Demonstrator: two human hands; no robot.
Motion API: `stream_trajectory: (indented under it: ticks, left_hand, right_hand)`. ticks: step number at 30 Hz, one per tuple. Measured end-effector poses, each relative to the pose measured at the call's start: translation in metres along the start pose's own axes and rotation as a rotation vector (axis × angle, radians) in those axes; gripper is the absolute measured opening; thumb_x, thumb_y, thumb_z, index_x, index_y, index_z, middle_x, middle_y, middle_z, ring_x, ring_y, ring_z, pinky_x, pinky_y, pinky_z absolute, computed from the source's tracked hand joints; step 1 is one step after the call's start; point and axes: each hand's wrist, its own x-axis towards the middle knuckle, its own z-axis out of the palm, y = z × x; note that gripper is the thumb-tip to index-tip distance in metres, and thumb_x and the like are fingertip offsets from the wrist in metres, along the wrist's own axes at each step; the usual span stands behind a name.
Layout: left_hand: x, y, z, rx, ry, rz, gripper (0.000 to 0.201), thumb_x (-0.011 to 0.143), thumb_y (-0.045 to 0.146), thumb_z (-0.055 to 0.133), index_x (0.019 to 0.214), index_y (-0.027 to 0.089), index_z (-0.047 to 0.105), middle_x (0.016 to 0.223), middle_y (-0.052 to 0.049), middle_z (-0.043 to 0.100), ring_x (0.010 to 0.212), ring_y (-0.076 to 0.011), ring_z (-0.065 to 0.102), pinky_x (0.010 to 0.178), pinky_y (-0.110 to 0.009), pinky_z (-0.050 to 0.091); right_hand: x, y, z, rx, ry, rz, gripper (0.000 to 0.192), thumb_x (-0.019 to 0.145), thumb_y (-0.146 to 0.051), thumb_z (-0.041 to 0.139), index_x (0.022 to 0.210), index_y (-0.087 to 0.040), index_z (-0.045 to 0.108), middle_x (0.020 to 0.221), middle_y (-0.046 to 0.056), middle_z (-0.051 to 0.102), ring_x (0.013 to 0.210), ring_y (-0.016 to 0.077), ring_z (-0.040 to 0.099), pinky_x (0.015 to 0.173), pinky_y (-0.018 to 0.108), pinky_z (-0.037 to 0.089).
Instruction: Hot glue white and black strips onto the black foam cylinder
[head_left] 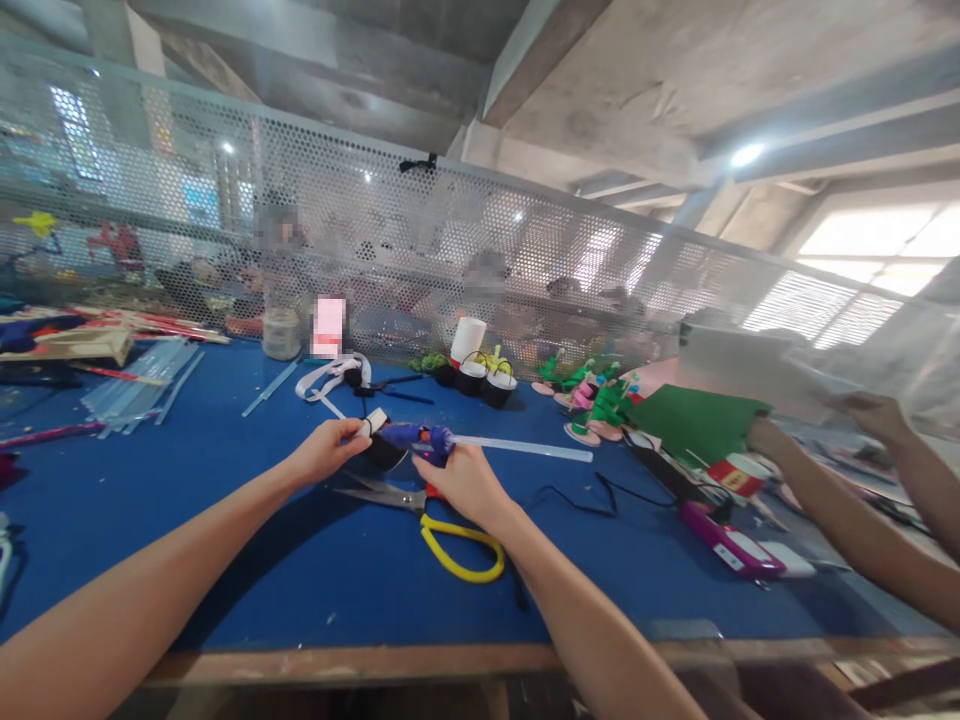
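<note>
My right hand point(469, 482) is wrapped round a blue hot glue gun point(409, 437), with a long clear glue stick point(525, 448) standing out of its back. The gun's front end points left. My left hand point(330, 450) pinches a small white piece point(373, 422) close to the gun's nozzle. Something black point(384, 455) shows just below that piece; its shape is partly hidden. Under my right hand lies a pair of scissors point(463, 570) with yellow handles, its blades pointing left. A white ribbon point(330, 378) curls on the blue table beyond my left hand.
Small black-and-white buckets point(499, 388) and a white roll point(468, 341) stand at the back. Green figures point(609, 405) are to their right. Glue sticks point(142, 385) lie left. At right, another person's hands hold a sheet near a purple device point(731, 540).
</note>
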Motion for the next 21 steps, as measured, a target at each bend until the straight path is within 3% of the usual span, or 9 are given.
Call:
stream_trajectory:
  ticks: [5, 21]
  left_hand:
    - [0.0002, -0.0011, -0.0012, 0.055, 0.007, 0.001, 0.027, 0.068, 0.04, 0.039, 0.059, 0.015, 0.043, 0.057, 0.004, 0.035, 0.059, -0.0115, 0.032, 0.057, -0.024, 0.027]
    - [-0.0006, 0.0061, -0.0038, 0.148, -0.007, -0.003, 0.023, 0.068, 0.037, 0.037, 0.056, 0.017, 0.038, 0.056, 0.004, 0.036, 0.058, -0.0116, 0.033, 0.054, -0.023, 0.025]
  right_hand:
    - [0.0015, 0.0015, -0.0001, -0.005, 0.064, -0.009, 0.016, 0.068, -0.026, 0.047, 0.06, -0.015, 0.056, 0.052, 0.0, 0.054, 0.05, 0.0127, 0.048, 0.052, 0.022, 0.038]
    - [0.0023, 0.0002, -0.0037, 0.048, 0.024, 0.002, 0.016, 0.068, -0.024, 0.049, 0.066, -0.015, 0.062, 0.055, 0.001, 0.058, 0.054, 0.0138, 0.052, 0.054, 0.022, 0.041]
